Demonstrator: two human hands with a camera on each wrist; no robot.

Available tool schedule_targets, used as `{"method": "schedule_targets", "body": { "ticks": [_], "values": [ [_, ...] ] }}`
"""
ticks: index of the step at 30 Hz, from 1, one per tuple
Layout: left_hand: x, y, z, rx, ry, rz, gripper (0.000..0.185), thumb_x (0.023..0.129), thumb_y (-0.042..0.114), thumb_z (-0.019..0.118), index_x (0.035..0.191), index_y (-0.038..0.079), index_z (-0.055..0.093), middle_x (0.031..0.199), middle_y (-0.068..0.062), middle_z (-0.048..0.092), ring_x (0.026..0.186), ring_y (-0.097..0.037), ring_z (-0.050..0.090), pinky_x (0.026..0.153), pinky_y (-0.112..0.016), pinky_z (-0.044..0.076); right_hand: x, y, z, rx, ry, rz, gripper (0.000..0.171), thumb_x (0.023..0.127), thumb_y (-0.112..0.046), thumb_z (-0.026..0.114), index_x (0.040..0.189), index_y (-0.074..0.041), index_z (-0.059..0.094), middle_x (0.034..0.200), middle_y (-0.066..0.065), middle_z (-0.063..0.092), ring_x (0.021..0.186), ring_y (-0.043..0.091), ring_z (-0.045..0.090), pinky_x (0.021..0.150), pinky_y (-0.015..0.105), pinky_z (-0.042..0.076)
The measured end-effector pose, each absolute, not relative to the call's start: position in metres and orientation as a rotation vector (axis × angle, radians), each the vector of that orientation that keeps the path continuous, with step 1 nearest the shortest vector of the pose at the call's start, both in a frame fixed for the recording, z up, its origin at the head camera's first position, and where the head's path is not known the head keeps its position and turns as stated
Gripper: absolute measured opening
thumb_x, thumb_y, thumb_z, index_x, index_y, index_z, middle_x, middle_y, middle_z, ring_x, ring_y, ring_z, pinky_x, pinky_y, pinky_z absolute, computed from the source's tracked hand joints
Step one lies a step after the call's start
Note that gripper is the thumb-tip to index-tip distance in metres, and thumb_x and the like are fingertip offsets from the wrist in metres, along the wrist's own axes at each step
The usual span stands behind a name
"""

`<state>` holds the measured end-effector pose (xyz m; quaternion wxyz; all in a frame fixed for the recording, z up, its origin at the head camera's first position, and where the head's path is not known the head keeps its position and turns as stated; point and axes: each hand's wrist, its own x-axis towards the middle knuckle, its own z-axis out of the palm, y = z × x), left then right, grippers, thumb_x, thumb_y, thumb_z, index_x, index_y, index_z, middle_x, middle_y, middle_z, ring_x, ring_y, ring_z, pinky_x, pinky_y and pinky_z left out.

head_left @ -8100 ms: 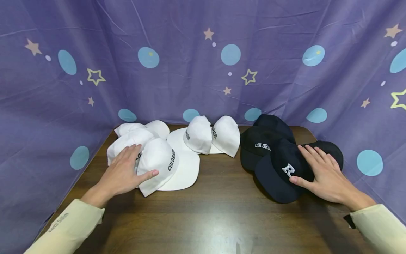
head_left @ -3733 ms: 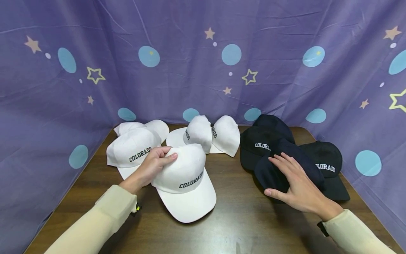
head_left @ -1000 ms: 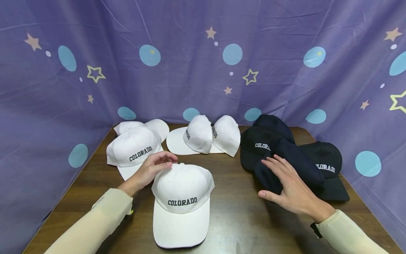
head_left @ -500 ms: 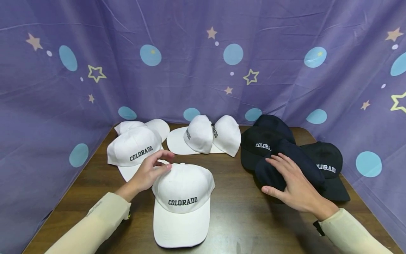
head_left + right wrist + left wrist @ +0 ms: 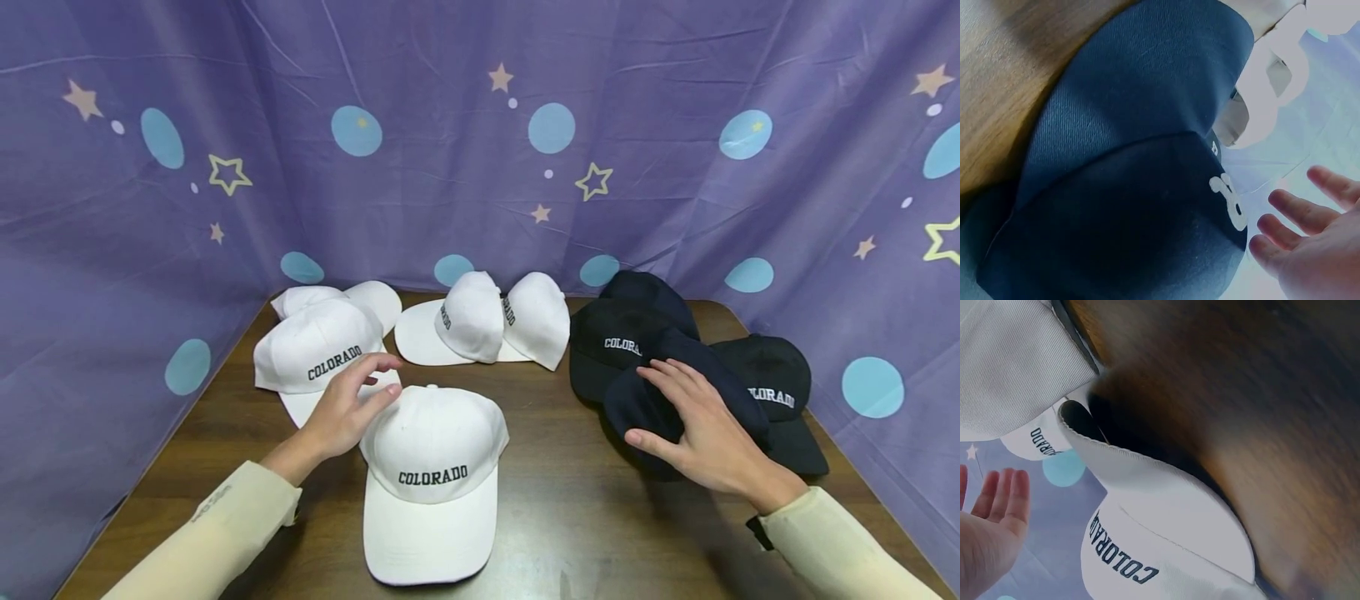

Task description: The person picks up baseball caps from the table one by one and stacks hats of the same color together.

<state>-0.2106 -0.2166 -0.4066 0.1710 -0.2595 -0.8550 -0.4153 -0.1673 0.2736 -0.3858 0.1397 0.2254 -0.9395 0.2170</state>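
Observation:
A white baseball cap [image 5: 433, 475] lettered COLORADO sits at the front middle of the table, its brim toward me. My left hand [image 5: 341, 412] is beside the back of its crown, thumb and fingers apart and holding nothing. Behind that hand lies another white cap [image 5: 318, 346], also lettered COLORADO. On the right, my right hand [image 5: 701, 433] is spread above a navy cap [image 5: 660, 400], which it partly covers in the head view. The right wrist view shows the white letter [image 5: 1229, 203] on the navy cap, with the fingers apart from it.
Two white caps [image 5: 471, 321] stand side by side at the back middle, and another white cap [image 5: 375, 302] lies at the back left. Black caps [image 5: 772, 379] surround the navy one. A purple curtain [image 5: 465, 208] hangs behind the wooden table [image 5: 555, 500].
My left hand took the white cap from the left pile, set it at the front middle with the brim toward me, released it and drew slightly left. My right hand shifted a little left.

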Motion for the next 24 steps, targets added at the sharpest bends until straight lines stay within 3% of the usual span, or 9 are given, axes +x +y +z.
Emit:
{"method": "schedule_targets", "body": {
  "ticks": [9, 24],
  "values": [
    [-0.205, -0.223, -0.405, -0.701, -2.432, -1.09, 0.037, 0.094, 0.017, 0.066, 0.128, 0.001, 0.061, 0.126, -0.014, 0.065, 0.121, -0.031, 0.058, 0.101, -0.049, 0.045, -0.17, 0.282, -0.38, 0.612, -2.7, 0.609, 0.083, 0.085, -0.048, 0.082, 0.154, -0.019, 0.046, 0.158, 0.015, 0.041, 0.148, 0.041, 0.028, 0.11, 0.071, 0.026],
    [-0.198, -0.231, -0.405, -0.672, -2.444, -1.0, 0.044, 0.094, 0.02, 0.068, 0.132, 0.001, 0.059, 0.133, -0.015, 0.062, 0.127, -0.037, 0.056, 0.106, -0.055, 0.041, -0.175, 0.3, -0.367, 0.518, -2.679, 0.605, 0.083, 0.086, -0.045, 0.081, 0.152, -0.009, 0.047, 0.154, 0.022, 0.043, 0.139, 0.046, 0.034, 0.101, 0.075, 0.027]
  ]
}}
